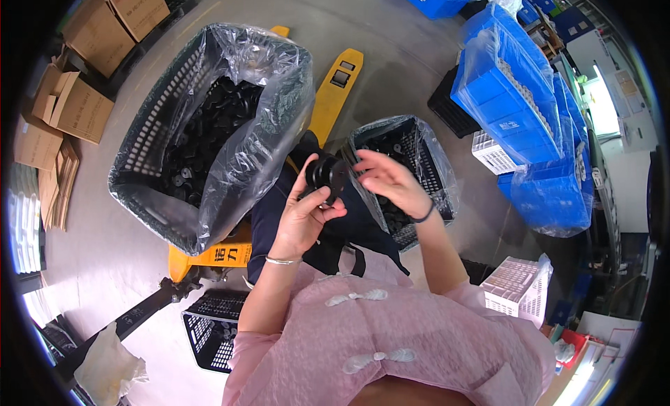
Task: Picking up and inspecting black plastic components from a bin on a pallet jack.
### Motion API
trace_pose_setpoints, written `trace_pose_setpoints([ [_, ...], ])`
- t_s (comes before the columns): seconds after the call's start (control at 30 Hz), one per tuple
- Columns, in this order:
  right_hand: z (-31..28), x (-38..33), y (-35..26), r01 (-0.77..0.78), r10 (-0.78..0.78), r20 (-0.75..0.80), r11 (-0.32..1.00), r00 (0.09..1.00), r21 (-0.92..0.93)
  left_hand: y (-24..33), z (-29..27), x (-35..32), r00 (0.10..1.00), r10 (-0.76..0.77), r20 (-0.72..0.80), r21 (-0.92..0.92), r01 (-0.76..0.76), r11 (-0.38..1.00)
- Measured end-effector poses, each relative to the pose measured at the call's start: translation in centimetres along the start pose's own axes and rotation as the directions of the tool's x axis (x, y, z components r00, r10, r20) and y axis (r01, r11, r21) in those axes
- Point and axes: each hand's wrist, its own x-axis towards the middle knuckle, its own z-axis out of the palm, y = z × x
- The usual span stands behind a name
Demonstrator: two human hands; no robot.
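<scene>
If our left hand [300,221] loosens, the black round parts [328,174] could slide apart and fall, because our right hand [398,184], loosely spread with nothing visible in it, hovers just beside them over the plastic-lined black crate [438,170]. We clasp the parts between left thumb and fingers, beyond the palm.

- Loose discs [209,130] are lying in the left crate [143,153], which is standing over a pallet truck [209,258].
- Right crate [428,157] is standing right of the truck's fork [335,99].
- Disc stack [331,174] is sitting in the left hand [301,209], between both crates.
- Cartons [82,107] are standing far left, bins [499,109] far right.
</scene>
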Motion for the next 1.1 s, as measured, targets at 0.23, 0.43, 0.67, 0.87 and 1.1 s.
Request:
trace_pose_setpoints([
  [0.23,3.0,2.3,-0.9,0.197,-0.202,0.051,0.977,0.978,0.082,0.7,-0.5,-0.9,0.998,0.017,-0.053,-0.066,-0.020,0.998],
  [0.43,2.5,1.2,-2.5,0.474,-0.468,0.090,0.839,0.879,-0.265,1.0,-1.7,-0.9,0.996,0.054,-0.074,-0.066,-0.059,0.996],
  [0.67,0.5,-0.2,-2.3,0.456,-0.503,-0.001,0.785,0.864,-0.419,0.7,-1.7,-0.7,1.000,0.013,0.010,-0.137,-0.011,0.990],
  [0.87,-4.3,-3.4,-1.1,-0.006,-0.227,-0.156,0.547,0.961,-0.837,0.5,-1.7,-0.7,0.998,0.009,0.068,-0.077,-0.003,0.997],
  [1.1,2.5,0.6,-2.5,0.254,-0.176,0.299,0.935,0.938,-0.248,0.2,0.9,-1.1,0.994,-0.035,0.105,0.322,0.000,0.947],
])
